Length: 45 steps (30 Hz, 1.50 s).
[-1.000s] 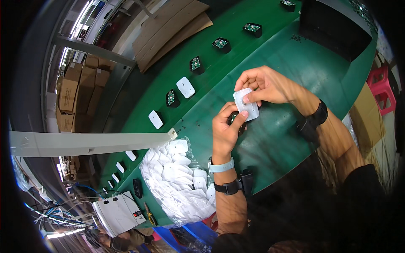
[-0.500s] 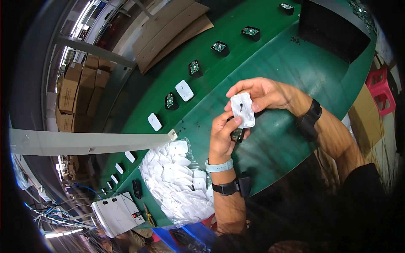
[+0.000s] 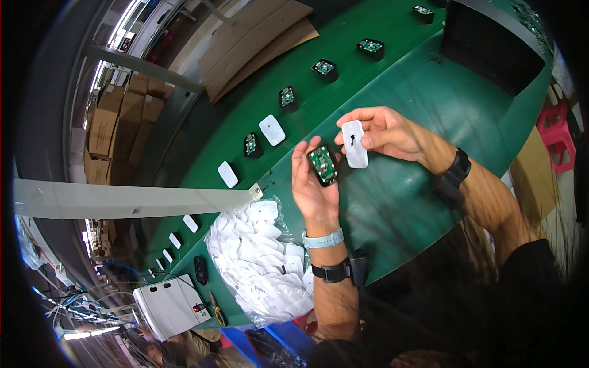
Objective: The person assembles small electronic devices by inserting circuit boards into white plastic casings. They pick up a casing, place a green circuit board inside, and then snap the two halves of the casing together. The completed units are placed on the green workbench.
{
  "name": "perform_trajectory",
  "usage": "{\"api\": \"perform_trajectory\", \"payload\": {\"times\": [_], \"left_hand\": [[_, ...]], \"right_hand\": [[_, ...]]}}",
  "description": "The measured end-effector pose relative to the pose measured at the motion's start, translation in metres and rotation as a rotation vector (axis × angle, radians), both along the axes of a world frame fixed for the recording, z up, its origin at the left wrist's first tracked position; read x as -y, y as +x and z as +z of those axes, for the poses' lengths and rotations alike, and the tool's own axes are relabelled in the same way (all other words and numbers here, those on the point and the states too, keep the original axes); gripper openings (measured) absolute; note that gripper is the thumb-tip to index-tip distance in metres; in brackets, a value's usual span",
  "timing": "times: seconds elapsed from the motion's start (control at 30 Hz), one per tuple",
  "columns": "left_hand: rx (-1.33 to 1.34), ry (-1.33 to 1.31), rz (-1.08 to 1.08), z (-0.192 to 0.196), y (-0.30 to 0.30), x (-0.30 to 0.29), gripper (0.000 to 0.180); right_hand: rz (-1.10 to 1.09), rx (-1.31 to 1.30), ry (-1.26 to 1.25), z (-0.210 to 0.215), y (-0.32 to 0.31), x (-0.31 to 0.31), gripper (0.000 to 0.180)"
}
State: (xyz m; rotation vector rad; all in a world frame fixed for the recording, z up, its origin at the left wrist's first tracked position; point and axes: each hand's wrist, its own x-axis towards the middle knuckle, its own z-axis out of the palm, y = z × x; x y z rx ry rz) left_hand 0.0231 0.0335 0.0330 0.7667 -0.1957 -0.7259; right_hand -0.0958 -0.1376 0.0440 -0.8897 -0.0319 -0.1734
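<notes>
My left hand (image 3: 316,193), palm turned up, holds a black case with a green circuit board (image 3: 323,165) showing in its open top. Beside it, my right hand (image 3: 388,134) pinches a white rounded cover (image 3: 354,145) between thumb and fingers. A small black piece (image 3: 353,140) lies on the cover's face, too small to make out. The cover and the case are apart, a narrow gap between them. Below my left hand, a clear bag heaped with white covers (image 3: 257,257) sits beside my left wrist.
On the green belt (image 3: 245,98) stand several black cases with boards (image 3: 324,69) and white-covered ones (image 3: 272,130). A pale metal bar (image 3: 135,199) juts in from the left. Yellow-handled pliers (image 3: 217,310) lie by a white box (image 3: 172,306). A black bin (image 3: 491,46) stands far right.
My left thumb has come off the white cover, and my left hand has opened out under the case, moving left. The right hand now holds the cover alone, tilted more edge-on.
</notes>
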Motion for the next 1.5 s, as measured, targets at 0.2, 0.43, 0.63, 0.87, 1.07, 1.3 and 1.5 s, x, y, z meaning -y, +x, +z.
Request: {"api": "perform_trajectory", "payload": {"times": [0.2,0.43,0.63,0.87,1.07,1.3,1.5], "left_hand": [[0.205,0.019,0.086,0.009,-0.011,0.006,0.02],[0.575,0.171,0.206,0.007,-0.018,0.006,0.027],[0.586,0.177,0.184,0.009,-0.021,0.008,0.027],[0.537,0.159,0.204,0.004,-0.024,0.011,0.023],[0.496,0.169,0.23,0.003,-0.024,0.012,0.022],[0.55,0.213,0.223,0.001,-0.022,0.011,0.021],[0.492,0.23,0.152,0.006,-0.022,0.011,0.018]], "right_hand": [[-0.132,-0.074,-0.14,0.001,0.003,-0.011,0.047],[-0.157,-0.086,-0.205,0.008,0.004,-0.022,0.05],[-0.202,-0.09,-0.294,0.008,0.003,-0.025,0.051],[-0.338,-0.038,-0.426,0.001,0.003,-0.026,0.05],[-0.484,-0.068,-0.57,-0.004,0.004,-0.032,0.053],[-0.463,-0.098,-0.605,-0.001,0.001,-0.035,0.056],[-0.528,-0.136,-0.664,0.008,-0.001,-0.035,0.053]]}}
